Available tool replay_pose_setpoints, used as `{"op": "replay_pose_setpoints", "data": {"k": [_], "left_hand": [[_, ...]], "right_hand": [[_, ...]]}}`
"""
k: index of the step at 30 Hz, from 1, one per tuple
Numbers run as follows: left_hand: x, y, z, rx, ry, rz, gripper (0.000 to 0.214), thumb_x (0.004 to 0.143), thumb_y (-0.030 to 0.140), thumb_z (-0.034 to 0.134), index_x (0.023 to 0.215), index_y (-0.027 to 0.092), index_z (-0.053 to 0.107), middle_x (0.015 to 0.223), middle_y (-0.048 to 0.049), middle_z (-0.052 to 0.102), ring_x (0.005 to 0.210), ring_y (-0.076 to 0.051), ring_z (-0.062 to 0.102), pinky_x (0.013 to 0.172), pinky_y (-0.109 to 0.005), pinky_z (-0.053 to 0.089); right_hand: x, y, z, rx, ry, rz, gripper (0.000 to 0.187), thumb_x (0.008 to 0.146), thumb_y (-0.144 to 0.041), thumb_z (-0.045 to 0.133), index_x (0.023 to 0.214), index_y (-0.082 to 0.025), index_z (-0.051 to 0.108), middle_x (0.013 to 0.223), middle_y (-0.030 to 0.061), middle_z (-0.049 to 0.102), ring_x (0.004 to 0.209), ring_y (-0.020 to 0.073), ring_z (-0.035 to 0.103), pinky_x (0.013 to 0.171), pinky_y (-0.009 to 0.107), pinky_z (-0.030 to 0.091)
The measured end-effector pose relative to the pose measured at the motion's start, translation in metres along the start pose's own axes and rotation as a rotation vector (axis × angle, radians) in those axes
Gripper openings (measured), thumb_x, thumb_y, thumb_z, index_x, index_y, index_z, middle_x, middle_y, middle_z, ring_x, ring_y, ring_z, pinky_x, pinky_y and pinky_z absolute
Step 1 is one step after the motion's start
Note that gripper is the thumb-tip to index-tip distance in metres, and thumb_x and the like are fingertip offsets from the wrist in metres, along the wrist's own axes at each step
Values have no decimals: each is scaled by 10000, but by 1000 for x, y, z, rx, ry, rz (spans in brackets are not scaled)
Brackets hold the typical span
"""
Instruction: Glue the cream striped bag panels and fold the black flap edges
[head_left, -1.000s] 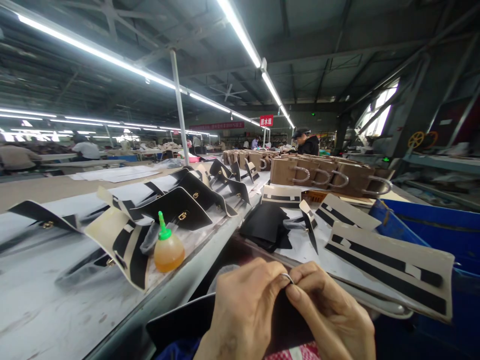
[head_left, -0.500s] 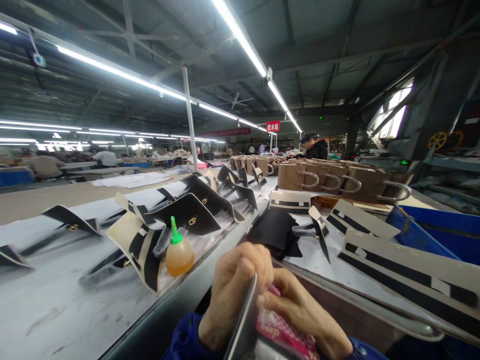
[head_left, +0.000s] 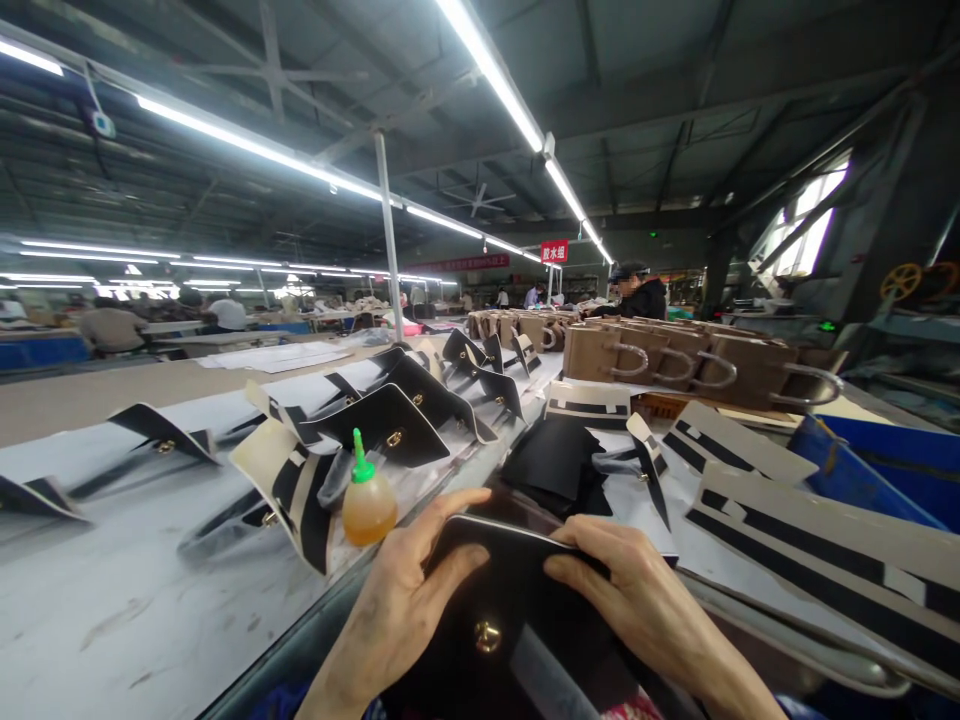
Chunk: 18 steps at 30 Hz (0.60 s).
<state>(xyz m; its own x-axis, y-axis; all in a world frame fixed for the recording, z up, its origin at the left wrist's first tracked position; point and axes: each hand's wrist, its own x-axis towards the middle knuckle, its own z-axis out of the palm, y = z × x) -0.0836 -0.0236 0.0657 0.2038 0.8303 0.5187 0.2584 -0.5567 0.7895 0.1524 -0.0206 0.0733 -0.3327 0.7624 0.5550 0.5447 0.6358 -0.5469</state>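
Note:
A black bag panel [head_left: 517,590] with a gold clasp [head_left: 487,637] lies with its black face toward me, low in the middle of the view. My left hand [head_left: 409,585] grips its left upper edge, thumb on the face and index finger stretched along the far side. On the right upper edge, my right hand [head_left: 626,570] pinches it between thumb and fingers. Part of the panel's lower end is cut off by the frame. Left of my left hand stands a glue bottle [head_left: 370,510] with a green nozzle. A stack of black sheets [head_left: 551,460] lies beyond the panel.
Several curved black panels with clasps [head_left: 382,425] rest on the left table [head_left: 142,600]. Cream panels with black strips [head_left: 817,540] lie at right, near a blue bin [head_left: 870,460]. Brown bags [head_left: 675,355] with wrapped handles stand behind. A person [head_left: 641,295] is farther back.
My hands were close together at the edge of the panel, seen nearly edge-on. Now they are apart, and the panel is turned with its black face and clasp toward me.

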Motion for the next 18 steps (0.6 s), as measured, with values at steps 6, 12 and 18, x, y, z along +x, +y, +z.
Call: {"op": "replay_pose_setpoints", "data": {"k": [6, 12, 18], "left_hand": [[-1, -1, 10, -18, 107, -6, 156, 920, 317, 665, 1070, 284, 689, 870, 20, 740, 771, -151, 711, 687, -189, 578], [-10, -11, -4, -462, -23, -195, 580, 838, 541, 736, 1311, 257, 559, 912, -39, 753, 752, -187, 710, 613, -235, 554], [-28, -42, 8, -576, 14, -152, 774, 681, 592, 845, 1338, 248, 621, 1221, -131, 742, 1188, -370, 666, 909, -446, 608]], "right_hand": [[0, -6, 16, -4, 43, -33, 96, 922, -311, 620, 931, -251, 695, 805, -2, 727, 718, 177, 683, 632, 281, 495], [4, 2, 11, 64, 286, -2, 187, 895, -391, 645, 794, -236, 673, 671, -18, 669, 578, 149, 610, 548, 260, 458], [22, 8, 11, 449, 545, 185, 330, 830, -521, 689, 785, -196, 657, 658, -4, 615, 571, 132, 529, 501, 236, 415]]}}
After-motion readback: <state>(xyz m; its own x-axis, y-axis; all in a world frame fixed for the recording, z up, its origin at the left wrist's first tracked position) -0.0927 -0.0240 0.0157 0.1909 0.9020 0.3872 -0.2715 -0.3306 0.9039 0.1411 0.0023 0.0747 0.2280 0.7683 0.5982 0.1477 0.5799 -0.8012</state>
